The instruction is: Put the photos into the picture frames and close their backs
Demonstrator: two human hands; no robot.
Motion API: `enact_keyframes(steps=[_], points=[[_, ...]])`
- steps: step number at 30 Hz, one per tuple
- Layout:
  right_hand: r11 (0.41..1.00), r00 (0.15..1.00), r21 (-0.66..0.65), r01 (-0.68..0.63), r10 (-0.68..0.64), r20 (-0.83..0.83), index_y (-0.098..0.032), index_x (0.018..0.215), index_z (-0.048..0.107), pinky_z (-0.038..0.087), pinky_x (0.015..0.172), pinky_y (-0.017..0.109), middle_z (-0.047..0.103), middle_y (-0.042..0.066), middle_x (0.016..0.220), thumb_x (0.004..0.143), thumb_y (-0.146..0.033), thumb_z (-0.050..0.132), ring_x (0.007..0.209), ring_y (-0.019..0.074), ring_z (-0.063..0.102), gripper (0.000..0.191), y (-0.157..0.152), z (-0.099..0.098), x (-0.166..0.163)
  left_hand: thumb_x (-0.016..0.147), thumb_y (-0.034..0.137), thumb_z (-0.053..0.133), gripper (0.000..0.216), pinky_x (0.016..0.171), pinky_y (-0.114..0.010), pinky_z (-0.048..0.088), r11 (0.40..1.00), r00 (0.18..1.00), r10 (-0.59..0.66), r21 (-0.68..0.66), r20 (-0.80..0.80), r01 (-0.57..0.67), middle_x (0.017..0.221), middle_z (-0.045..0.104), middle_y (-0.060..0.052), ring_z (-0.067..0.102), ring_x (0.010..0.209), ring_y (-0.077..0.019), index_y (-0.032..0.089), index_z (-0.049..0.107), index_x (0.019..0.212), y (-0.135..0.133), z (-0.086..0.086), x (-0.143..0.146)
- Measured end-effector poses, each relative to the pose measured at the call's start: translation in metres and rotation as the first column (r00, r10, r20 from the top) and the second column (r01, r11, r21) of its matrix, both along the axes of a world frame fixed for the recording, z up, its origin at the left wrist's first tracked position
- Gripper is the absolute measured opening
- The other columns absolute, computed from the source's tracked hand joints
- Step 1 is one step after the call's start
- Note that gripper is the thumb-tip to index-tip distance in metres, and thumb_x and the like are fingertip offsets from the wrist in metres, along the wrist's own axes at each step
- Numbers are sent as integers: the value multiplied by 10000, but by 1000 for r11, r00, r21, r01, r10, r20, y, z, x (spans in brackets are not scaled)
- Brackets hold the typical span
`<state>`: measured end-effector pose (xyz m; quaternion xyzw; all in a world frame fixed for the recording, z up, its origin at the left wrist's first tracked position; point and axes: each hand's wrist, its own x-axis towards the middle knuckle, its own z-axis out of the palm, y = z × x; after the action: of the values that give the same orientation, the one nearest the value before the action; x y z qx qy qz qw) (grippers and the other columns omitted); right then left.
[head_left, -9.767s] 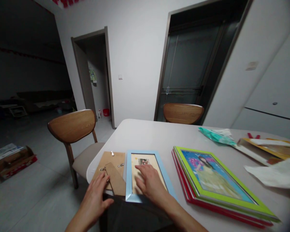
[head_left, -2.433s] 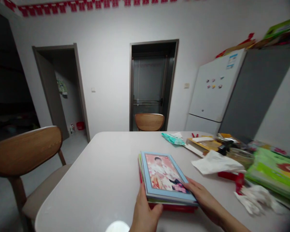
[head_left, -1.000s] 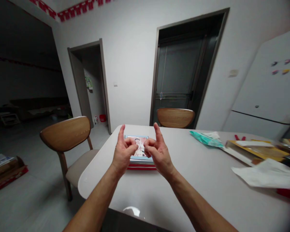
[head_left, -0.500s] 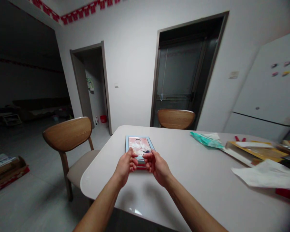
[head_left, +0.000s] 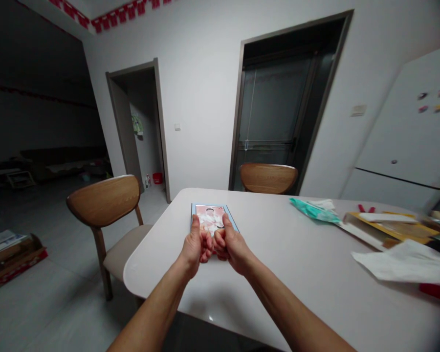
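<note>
A light-blue picture frame point(head_left: 193, 210) lies flat on the left part of a glossy white table point(head_left: 278, 254), toward the far edge. Inside its border is a pink picture of a person in white. A little red shows below it, between the hands; the hands cover the frame's near side.

The left hand point(head_left: 197, 246) has its fingers curled into a loose fist, thumb pointing up. Just beside it, the right hand point(head_left: 230, 245) mirrors it, fingers folded in and thumb raised. Neither visibly holds anything; whether they touch the frame or each other, I cannot tell.

Around them, from left to right: a cardboard box point(head_left: 12, 261) on the grey floor; a wooden chair point(head_left: 106, 198) with a pale seat, beside the table; a red bucket point(head_left: 157, 178) in a doorway; a second wooden chair point(head_left: 268, 177) behind the table's far edge; a teal packet point(head_left: 313, 210); a yellow package point(head_left: 398, 230); and a crumpled white sheet point(head_left: 407, 261). These last three lie well apart from the hands.
</note>
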<state>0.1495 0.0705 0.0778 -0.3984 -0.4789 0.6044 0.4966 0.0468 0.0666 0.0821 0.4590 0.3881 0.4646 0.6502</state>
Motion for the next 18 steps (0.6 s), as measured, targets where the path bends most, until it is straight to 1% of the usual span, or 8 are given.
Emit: enact_keyframes(steps=[2,4,6,7,9,14,16,18], points=[[976,950,179,126,-171,262,-192,382,322,238,372,221,321,-44,342,737,-619,239,327,71,303,561,7,-8,6,640,739,235,650,327,-169,101,999,999,30,-26,-21,-31,305,380,50,265,249,-22,157,401,402,1,-13,-4],[875,740,456,162,-413,531,-173,501,481,335,502,249,482,2,496,743,-523,366,496,115,448,441,16,-19,15,642,721,291,622,331,-159,121,995,996,71,-63,-47,-74,315,397,52,280,255,-20,149,423,433,3,-30,-7],[777,452,629,20,-568,688,-171,759,579,353,646,287,573,52,765,684,-399,521,738,174,495,247,26,-30,24,634,684,389,566,335,-150,162,988,992,108,-107,-69,-115,353,439,48,328,272,-27,138,468,504,3,-48,-9],[757,347,650,-65,-594,726,-182,864,577,344,689,304,569,66,865,646,-337,570,820,198,482,267,29,-35,28,631,655,439,530,339,-149,193,983,989,124,-124,-74,-133,387,470,41,366,290,-35,132,493,560,3,-56,-10],[763,249,622,-175,-577,778,-194,920,574,336,709,318,559,77,908,605,-239,602,861,215,468,319,32,-43,32,631,583,517,463,360,-155,266,978,986,153,-135,-69,-161,478,533,17,448,348,-58,123,519,681,3,-70,-9],[772,297,561,-299,-483,823,-186,806,589,357,675,277,563,49,809,605,-184,582,765,169,485,200,9,-47,23,687,418,547,370,529,-223,432,973,974,227,-26,0,-227,788,619,-53,588,618,-127,143,498,929,1,-79,-1],[774,405,554,-307,-421,812,-180,785,584,375,673,277,564,41,775,626,-207,565,738,161,493,163,-4,-44,21,706,369,534,343,643,-249,447,959,961,278,52,15,-278,891,609,-59,585,761,-151,156,486,970,-4,-74,1],[786,546,595,-165,-429,719,-177,840,577,390,722,304,570,56,835,659,-255,534,800,176,504,201,-13,-40,28,693,315,559,306,730,-259,429,936,943,331,117,15,-331,921,599,-48,558,853,-168,165,499,954,-15,-66,1]])
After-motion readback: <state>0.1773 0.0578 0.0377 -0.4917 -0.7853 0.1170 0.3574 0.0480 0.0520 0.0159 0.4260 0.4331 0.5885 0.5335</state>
